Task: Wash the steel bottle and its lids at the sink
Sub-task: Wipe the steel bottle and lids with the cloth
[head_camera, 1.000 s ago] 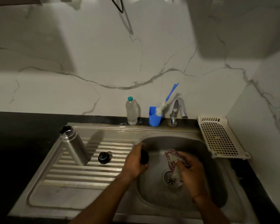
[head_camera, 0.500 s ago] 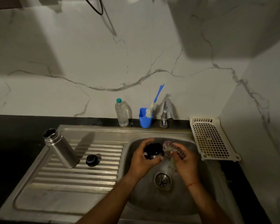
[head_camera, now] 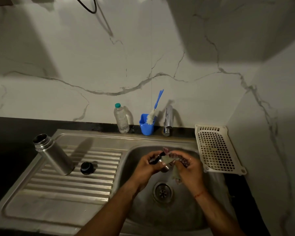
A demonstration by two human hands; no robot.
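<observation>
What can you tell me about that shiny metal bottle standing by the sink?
The steel bottle looks like brushed metal, a plain cylinder narrowing to a threaded neck. Its mouth is open, with no lid on. It stands upright on the ribbed draining board, left of the basin. A small black lid lies beside it, apart. Neither hand touches it.

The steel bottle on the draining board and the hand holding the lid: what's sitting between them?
In the head view, a small black lid lies on the ribbed draining board, right of the steel bottle and left of the left hand.

A steel bottle [head_camera: 54, 155] and black lid [head_camera: 86, 167] stand on the ribbed drainboard [head_camera: 58, 186]. A white basket [head_camera: 216, 149] lies on the dark table [head_camera: 7, 133].
</observation>
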